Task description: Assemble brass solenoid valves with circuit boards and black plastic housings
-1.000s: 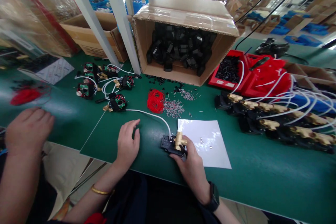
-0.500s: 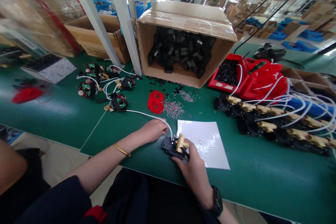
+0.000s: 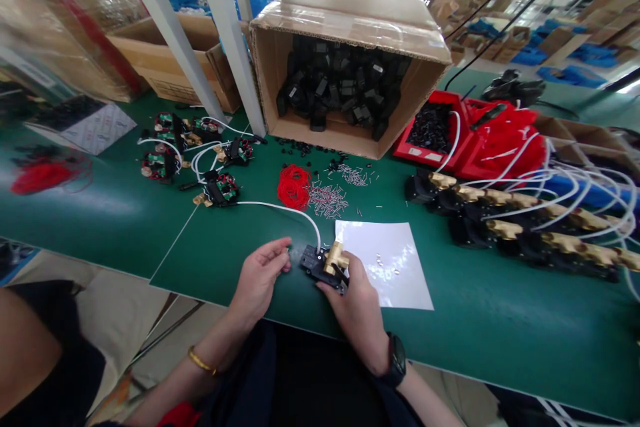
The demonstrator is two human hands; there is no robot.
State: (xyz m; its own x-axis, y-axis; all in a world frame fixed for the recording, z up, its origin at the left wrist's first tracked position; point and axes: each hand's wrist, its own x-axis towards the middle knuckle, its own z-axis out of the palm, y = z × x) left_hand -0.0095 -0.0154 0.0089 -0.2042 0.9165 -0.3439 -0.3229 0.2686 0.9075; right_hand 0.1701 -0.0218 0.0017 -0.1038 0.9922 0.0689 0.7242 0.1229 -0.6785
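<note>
My right hand [image 3: 354, 310] grips a black housing [image 3: 313, 262] with a brass tee valve body [image 3: 334, 257] on top, low over the green bench. A white cable [image 3: 280, 207] rises from the housing and curves off to the left. Just left of the housing, apart from it, is my left hand [image 3: 263, 277]. Its thumb and fingertips are pinched together; whatever they hold is too small to make out. Beyond my hands lie a pile of small screws [image 3: 327, 200] and a coil of red rings [image 3: 294, 187]. A white sheet of paper [image 3: 395, 287] lies right of the housing, with several tiny bits on it.
A cardboard box [image 3: 350, 20] full of black housings lies behind. Red bins [image 3: 425, 153] stand at the back right, with rows of brass-fitted units [image 3: 505, 230] before them. Opened units with circuit boards [image 3: 220, 188] lie left. Another person's arm [image 3: 30, 340] is at far left.
My left hand has drawn back from near the screw pile toward me and turned, showing its pinched fingers. The view has shifted a little; my right hand still holds the unit.
</note>
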